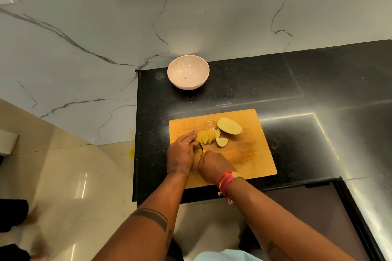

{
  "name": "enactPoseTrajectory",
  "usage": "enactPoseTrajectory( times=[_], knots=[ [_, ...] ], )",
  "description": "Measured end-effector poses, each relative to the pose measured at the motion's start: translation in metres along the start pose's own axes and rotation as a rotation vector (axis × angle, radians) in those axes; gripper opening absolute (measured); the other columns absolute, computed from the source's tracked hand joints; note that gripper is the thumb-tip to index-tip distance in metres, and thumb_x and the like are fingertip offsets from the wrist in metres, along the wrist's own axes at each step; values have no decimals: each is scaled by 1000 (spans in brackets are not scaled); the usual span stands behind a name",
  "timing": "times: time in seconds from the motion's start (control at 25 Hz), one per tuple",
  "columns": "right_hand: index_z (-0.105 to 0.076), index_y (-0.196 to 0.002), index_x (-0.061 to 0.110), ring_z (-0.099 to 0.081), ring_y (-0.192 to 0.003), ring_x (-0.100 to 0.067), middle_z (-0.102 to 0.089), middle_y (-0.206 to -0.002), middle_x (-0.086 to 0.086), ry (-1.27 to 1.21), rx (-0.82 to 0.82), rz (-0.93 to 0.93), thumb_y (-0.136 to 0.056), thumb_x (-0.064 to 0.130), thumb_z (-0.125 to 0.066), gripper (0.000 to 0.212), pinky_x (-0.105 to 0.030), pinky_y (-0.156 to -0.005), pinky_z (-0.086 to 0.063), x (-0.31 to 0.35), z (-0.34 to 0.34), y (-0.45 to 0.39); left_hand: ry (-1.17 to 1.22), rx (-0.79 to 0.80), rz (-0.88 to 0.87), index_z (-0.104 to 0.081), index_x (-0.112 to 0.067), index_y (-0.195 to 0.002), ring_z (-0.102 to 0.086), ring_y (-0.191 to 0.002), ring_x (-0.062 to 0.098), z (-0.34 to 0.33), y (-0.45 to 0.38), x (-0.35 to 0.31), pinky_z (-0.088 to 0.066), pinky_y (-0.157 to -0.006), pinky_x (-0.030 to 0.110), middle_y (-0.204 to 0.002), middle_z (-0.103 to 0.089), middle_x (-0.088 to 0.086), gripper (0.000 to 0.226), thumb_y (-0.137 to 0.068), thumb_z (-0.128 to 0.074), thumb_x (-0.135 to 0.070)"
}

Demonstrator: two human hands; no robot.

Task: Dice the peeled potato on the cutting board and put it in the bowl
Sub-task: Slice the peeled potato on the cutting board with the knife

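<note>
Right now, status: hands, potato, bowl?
Left hand steadies sliced half; right hand grips knife, cutting. Other half whole on board. Bowl holds no potato. Nothing in the way.

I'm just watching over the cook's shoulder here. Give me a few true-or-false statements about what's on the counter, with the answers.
1. The bowl holds a heap of potato cubes. False: it is all but empty, with only a small speck inside.
2. The left hand rests on the potato slices. True.
3. The right hand grips a knife. True.
4. The potato half lies on the bare counter. False: it lies on the cutting board.
5. The bowl stands on the board. False: it stands apart on the counter, farther from the person.
</note>
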State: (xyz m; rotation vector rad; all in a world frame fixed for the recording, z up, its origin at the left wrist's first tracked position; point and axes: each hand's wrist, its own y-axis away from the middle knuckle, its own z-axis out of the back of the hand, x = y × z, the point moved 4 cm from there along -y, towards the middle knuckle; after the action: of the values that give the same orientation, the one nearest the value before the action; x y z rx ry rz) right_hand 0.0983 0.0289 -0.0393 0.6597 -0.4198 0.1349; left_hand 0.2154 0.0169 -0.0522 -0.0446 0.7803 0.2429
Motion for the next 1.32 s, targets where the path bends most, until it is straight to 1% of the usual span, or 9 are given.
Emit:
enactPoseTrajectory(
  times=[0.08, 0.28, 0.36, 0.52, 0.76, 0.96, 1.16, 1.24, 1.32],
  knots=[
    [-56, -113, 4, -63, -91, -31, -66, -108, -19, -17, -13, -49, -104, 21, -37, 28, -35, -71, -47, -13, -12, 12, 19, -8, 29, -67, -17, -128, -60, -122, 10, 0, 1, 0, -39, -106, 18, -131, -66, -1, 36, -93, -68, -11],
    [-58, -109, 7, -64, -89, -29, -68, -101, -16, -46, -81, -7, -106, 27, -35, 31, -40, -79, -54, -30, -25, 26, 24, -6, 39, -66, -17, -129, -60, -122, 10, 2, 2, -2, -44, -108, 24, -131, -66, -1, 36, -93, -68, -12],
    [-59, -107, 8, -62, -85, -27, -68, -99, -15, -66, -85, -25, -106, 30, -36, 32, -38, -76, -51, -40, -27, 29, 10, 0, 36, -66, -17, -129, -60, -122, 11, 2, 2, -3, -44, -108, 25, -131, -66, -1, 37, -93, -68, -13],
    [-56, -98, 13, -59, -82, -25, -66, -94, -12, -128, -84, -42, -107, 32, -36, 29, -35, -70, -46, -53, -26, 35, -31, 18, 25, -64, -18, -132, -58, -122, 10, 5, 3, -3, -38, -104, 16, -134, -63, -3, 38, -94, -68, -14],
    [-51, -90, 17, -51, -72, -17, -54, -77, 1, -152, -152, 3, -108, 31, -35, 27, -28, -58, -35, -43, -11, 43, -26, 5, 39, -62, -19, -134, -57, -126, 12, 4, 7, -4, -41, -108, 24, -136, -62, -2, 39, -96, -64, -11],
    [-58, -105, 9, -57, -77, -24, -68, -93, -12, -84, -242, 80, -107, 29, -35, 30, -32, -65, -40, -16, -1, 32, 17, -7, 46, -65, -16, -130, -60, -122, 10, 5, 5, 0, -45, -108, 24, -132, -66, 0, 36, -94, -67, -11],
    [-56, -111, 8, -52, -78, -23, -68, -105, -17, -83, -155, 0, -105, 29, -36, 30, -31, -65, -37, -7, -6, 16, 23, -2, 45, -66, -16, -129, -61, -120, 9, 6, 3, 1, -36, -100, 9, -130, -67, 0, 36, -94, -67, -9],
    [-57, -114, 7, -60, -88, -28, -67, -111, -18, -67, -92, -6, -104, 27, -38, 29, -34, -68, -42, 1, 2, 13, 0, 5, 35, -67, -17, -128, -62, -120, 10, 5, 3, 4, -36, -100, 9, -130, -67, 0, 36, -93, -67, -9],
    [-59, -119, 1, -63, -102, -37, -65, -115, -21, 0, -21, 64, -105, 21, -39, 31, -39, -78, -47, 15, 11, 8, -4, 4, 20, -68, -17, -127, -62, -120, 10, 4, 2, 6, -38, -103, 13, -129, -68, 1, 36, -93, -68, -9]
  ],
)
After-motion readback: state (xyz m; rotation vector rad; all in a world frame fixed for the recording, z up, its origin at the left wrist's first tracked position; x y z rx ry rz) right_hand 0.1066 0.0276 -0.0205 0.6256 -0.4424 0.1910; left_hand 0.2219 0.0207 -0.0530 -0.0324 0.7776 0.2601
